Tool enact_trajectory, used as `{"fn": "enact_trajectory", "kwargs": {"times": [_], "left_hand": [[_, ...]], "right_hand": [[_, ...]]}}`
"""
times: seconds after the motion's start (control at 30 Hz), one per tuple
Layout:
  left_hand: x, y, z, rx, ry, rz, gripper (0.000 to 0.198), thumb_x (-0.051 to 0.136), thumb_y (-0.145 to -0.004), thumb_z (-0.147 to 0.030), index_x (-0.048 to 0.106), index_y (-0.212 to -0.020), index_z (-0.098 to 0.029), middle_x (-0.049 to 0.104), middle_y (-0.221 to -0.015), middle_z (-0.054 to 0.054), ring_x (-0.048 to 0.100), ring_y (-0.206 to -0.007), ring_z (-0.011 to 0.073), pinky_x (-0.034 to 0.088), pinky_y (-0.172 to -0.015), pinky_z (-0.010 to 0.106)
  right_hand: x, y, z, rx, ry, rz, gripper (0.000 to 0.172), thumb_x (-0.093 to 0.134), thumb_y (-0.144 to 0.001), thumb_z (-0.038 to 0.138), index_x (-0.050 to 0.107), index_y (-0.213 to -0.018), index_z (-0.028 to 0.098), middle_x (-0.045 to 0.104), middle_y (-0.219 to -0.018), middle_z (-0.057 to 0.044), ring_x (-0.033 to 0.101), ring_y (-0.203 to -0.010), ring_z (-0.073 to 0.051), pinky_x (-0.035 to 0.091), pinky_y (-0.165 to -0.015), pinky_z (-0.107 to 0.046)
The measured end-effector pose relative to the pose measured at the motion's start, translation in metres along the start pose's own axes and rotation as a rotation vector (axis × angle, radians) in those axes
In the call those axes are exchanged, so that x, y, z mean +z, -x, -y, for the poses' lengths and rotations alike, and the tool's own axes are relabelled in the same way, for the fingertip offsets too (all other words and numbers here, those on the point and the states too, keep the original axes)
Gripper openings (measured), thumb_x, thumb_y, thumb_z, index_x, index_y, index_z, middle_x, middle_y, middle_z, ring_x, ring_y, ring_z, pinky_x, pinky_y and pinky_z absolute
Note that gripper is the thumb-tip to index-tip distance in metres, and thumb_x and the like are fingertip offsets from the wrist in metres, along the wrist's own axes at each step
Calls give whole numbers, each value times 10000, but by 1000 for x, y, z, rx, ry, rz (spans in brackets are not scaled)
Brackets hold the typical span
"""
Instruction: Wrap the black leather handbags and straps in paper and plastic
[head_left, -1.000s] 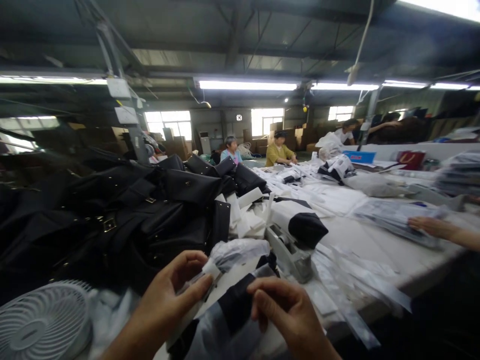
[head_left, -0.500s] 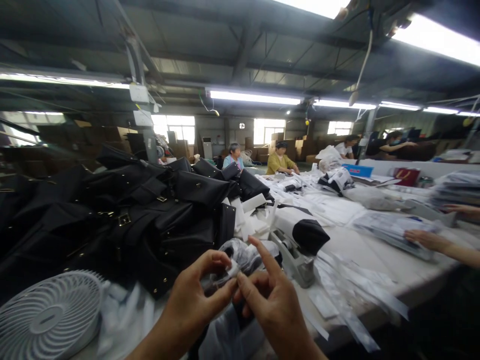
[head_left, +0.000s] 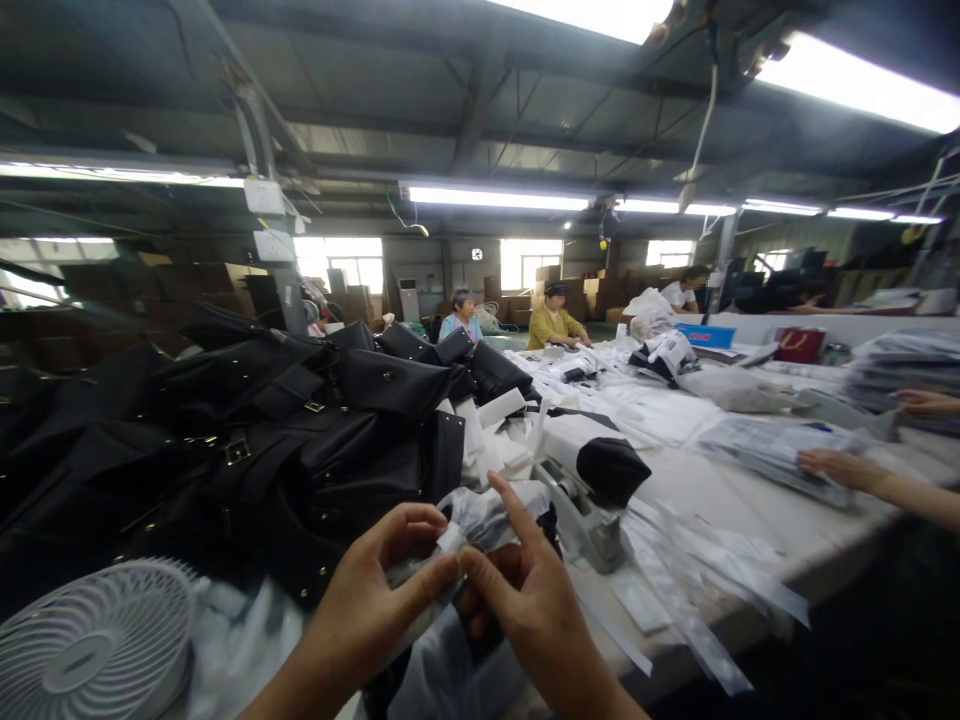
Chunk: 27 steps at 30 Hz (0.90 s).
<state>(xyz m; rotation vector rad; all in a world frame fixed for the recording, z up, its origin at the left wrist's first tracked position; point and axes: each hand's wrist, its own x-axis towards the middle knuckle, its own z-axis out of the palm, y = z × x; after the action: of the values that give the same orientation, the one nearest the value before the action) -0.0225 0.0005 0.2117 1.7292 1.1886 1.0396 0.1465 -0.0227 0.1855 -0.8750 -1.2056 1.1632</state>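
Note:
My left hand (head_left: 379, 590) is closed in a pinch round a small white piece (head_left: 451, 538), perhaps paper or tape. The thumb of my right hand (head_left: 529, 600) meets my left thumb tip, its index finger pointing up and the other fingers curled in. Between and just behind both hands is a bundle in clear plastic wrapping (head_left: 484, 510), with something dark inside. My right fingers are on this wrapping, though their tips are partly hidden. Below the hands hangs more cloudy plastic (head_left: 439, 670) over dark material.
Black bags (head_left: 300, 450) with gold buckles are heaped at left, behind a white fan (head_left: 90, 650). A grey tape dispenser (head_left: 585, 520) stands beside white foam pieces (head_left: 499, 440). Clear strips (head_left: 697, 600) hang over the table edge. A co-worker's hand (head_left: 840, 468) rests on wrapped goods at right.
The view has shifted slightly to the right. My hands keep their pinch, now slightly more over the plastic-wrapped bundle, and the small white piece shows more plainly.

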Motion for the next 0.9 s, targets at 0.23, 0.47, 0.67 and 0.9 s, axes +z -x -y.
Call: {"fn": "enact_trajectory", "kwargs": {"times": [0.23, 0.47, 0.67, 0.9], "left_hand": [[1, 0, -3, -84, 172, 17, 399, 712, -763, -519, 604, -999, -217, 732, -928, 53, 670, -848, 210, 468, -673, 255], [1, 2, -3, -76, 226, 62, 358, 729, -767, -484, 611, -962, -208, 719, -841, 36, 658, -780, 194, 480, -695, 267], [3, -1, 0, -84, 293, 83, 361, 751, -738, -506, 627, -900, -208, 706, -753, 20, 643, -715, 178, 468, -653, 253], [3, 3, -6, -162, 269, 28, 429, 760, -669, -584, 660, -890, -230, 730, -819, 36, 666, -729, 223, 510, -679, 302]], "right_hand": [[-6, 6, -15, -188, -35, 132, 684, 581, -945, 386, 241, -1526, 262, 706, -789, -7, 678, -672, -148, 575, -688, -284], [-7, 5, -8, -131, 51, 143, 686, 569, -942, 354, 226, -1532, 288, 710, -768, -2, 647, -543, -126, 554, -541, -240], [-4, -3, -14, -99, -116, 131, 811, 655, -866, 396, 210, -1537, 302, 678, -739, 20, 641, -527, -140, 556, -448, -228], [-13, -11, -24, -219, -7, 107, 782, 693, -842, 428, 305, -1510, 312, 695, -737, 23, 640, -520, -135, 556, -491, -221]]}}
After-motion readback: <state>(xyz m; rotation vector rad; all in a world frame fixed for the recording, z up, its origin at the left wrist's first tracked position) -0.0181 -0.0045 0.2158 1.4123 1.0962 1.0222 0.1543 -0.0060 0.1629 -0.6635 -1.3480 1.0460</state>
